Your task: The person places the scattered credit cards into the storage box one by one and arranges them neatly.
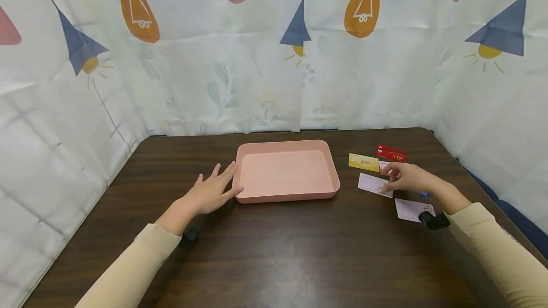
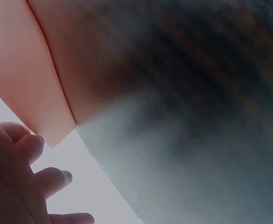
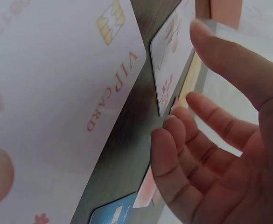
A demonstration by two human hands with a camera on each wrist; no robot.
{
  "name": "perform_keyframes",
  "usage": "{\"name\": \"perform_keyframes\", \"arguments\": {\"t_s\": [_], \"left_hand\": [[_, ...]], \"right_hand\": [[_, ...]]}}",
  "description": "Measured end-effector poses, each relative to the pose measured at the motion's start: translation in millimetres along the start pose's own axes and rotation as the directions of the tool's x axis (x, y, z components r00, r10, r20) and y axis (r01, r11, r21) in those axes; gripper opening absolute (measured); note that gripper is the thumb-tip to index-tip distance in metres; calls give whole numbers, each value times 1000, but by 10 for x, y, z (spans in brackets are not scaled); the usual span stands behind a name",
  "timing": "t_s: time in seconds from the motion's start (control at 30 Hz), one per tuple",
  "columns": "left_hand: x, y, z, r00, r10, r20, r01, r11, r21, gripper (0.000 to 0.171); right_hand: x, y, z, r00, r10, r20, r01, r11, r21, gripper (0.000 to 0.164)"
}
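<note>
This is a curtained-off tabletop space: pale fabric sheets [image 1: 184,80] printed with light bulbs [image 1: 361,8] and hanging lamps [image 1: 295,30] enclose a dark wood-grain table [image 1: 274,251] at the back and both sides. What kind of room lies beyond cannot be told.

"VIP" on red card [image 1: 391,153], "VIP CARD" (coppery capitals) on white card [image 3: 57,112]

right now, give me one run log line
left hand: spread at left edge of pink tray | right hand: at white card nearest tray, contact unclear | yellow card, red VIP card: right of tray
</note>
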State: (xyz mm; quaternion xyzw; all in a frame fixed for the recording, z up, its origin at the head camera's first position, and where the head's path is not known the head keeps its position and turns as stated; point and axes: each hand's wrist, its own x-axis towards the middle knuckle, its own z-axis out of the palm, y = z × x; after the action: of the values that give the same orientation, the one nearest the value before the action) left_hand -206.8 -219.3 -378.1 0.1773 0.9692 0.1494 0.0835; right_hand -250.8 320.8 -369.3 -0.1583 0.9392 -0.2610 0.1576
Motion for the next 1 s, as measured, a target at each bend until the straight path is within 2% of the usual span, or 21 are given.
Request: {"name": "perform_keyframes", "arguments": {"t_s": [0.13,0.3,0.47,0.67,1.0], "left_hand": [[-4,-25,19,1000,2,11,-2,1000,10,89],[-4,-37,0,1000,6,16,-7,999,45,95],[-7,-20,-25,999,25,23,-26,998,56,98],[-8,-13,-29,999,37,19,-39,997,68,98],[-5,-20,-32,999,36,23,-37,997,66,97]], "right_hand": [[-1,35,13,999,13,50,-14,1000,12,59],[12,39,11,997,1,73,-2,1000,14,58],[23,44,17,997,1,73,-1,1000,6,54],[24,56,11,997,52,59,-51,998,-26,51],[27,56,-6,995,77,59,-77,997,-3,49]]}}
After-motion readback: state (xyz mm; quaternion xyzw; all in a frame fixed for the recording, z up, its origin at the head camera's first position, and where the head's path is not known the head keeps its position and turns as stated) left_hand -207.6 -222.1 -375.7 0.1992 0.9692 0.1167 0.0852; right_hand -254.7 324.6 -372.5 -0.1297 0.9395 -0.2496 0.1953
